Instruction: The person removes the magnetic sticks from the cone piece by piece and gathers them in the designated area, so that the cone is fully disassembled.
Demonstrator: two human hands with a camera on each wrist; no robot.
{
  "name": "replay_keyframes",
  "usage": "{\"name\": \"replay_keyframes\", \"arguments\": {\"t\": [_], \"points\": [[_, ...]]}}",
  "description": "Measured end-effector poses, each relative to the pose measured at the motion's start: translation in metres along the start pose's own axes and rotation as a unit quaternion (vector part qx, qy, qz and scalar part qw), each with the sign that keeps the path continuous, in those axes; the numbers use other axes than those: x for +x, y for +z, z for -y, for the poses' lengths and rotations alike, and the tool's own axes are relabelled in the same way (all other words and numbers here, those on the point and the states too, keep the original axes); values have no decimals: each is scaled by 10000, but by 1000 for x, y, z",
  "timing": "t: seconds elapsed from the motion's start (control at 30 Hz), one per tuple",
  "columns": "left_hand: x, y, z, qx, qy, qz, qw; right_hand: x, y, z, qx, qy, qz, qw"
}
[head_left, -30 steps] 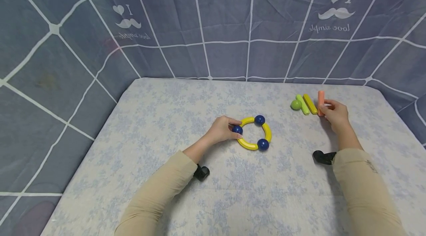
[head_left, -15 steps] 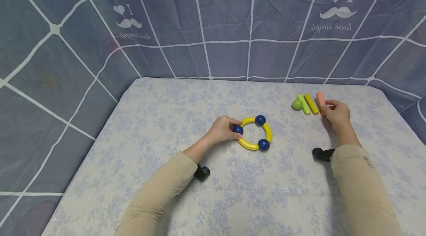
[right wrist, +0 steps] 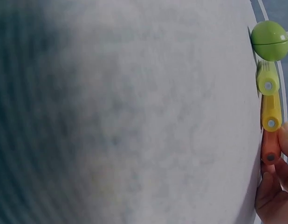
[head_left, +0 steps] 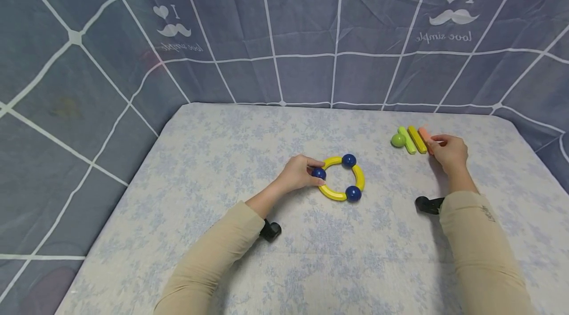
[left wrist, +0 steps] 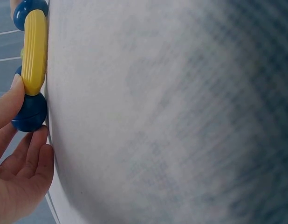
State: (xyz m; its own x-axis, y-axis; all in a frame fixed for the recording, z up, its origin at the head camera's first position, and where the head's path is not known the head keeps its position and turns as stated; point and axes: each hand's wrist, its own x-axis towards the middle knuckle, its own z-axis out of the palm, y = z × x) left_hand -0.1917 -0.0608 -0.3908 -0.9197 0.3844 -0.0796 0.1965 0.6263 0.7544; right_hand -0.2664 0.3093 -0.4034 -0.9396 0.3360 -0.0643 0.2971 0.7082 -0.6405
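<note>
A ring of curved yellow rods (head_left: 359, 177) joined by three dark blue balls (head_left: 353, 193) lies mid-table. My left hand (head_left: 299, 173) holds the ring's left blue ball between thumb and fingers; the left wrist view shows that ball (left wrist: 32, 112) under the thumb. At the far right, my right hand (head_left: 450, 152) pinches an orange rod (head_left: 424, 134) near its close end. Left of it lie a yellow rod (head_left: 417, 139), a light green rod (head_left: 406, 139) and a green ball (head_left: 398, 140). In the right wrist view the orange rod (right wrist: 271, 148) sits right beside the yellow one.
A pale blue-patterned cloth (head_left: 249, 132) covers the table. Behind and to the left hangs a grey-blue curtain (head_left: 302, 33) with white lines. Black wrist mounts (head_left: 428, 205) stick out from both sleeves.
My right hand has brought the orange rod down and left, from standing apart to lying slanted beside the yellow rod. My left hand stays on the ring.
</note>
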Motion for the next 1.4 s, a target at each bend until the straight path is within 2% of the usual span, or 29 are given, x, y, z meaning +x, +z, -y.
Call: {"name": "replay_keyframes", "arguments": {"t": [0.2,0.43,0.67,0.83,1.0,1.17,1.33,1.4], "points": [[1,2,-1,-29,-9,7,10000,-1,0,-2,32,203,-54,9998],[1,3,-1,-59,52,21,10000,-2,-5,-2,153,342,152,9992],[2,5,1,-103,-169,89,9998,-5,-13,-1,585,290,449,9969],[2,5,0,-155,-350,86,9992,-9,-20,7,593,-239,351,9973],[2,4,0,-141,-333,95,9993,-21,-25,23,984,-658,326,9924],[2,3,-1,-47,-216,159,9996,-40,-30,39,1233,-1297,664,9816],[1,2,-3,139,-18,264,9996,-56,-29,49,1120,-1806,1124,9707],[1,0,-5,228,114,313,9992,-62,-27,52,1069,-2133,1244,9631]]}}
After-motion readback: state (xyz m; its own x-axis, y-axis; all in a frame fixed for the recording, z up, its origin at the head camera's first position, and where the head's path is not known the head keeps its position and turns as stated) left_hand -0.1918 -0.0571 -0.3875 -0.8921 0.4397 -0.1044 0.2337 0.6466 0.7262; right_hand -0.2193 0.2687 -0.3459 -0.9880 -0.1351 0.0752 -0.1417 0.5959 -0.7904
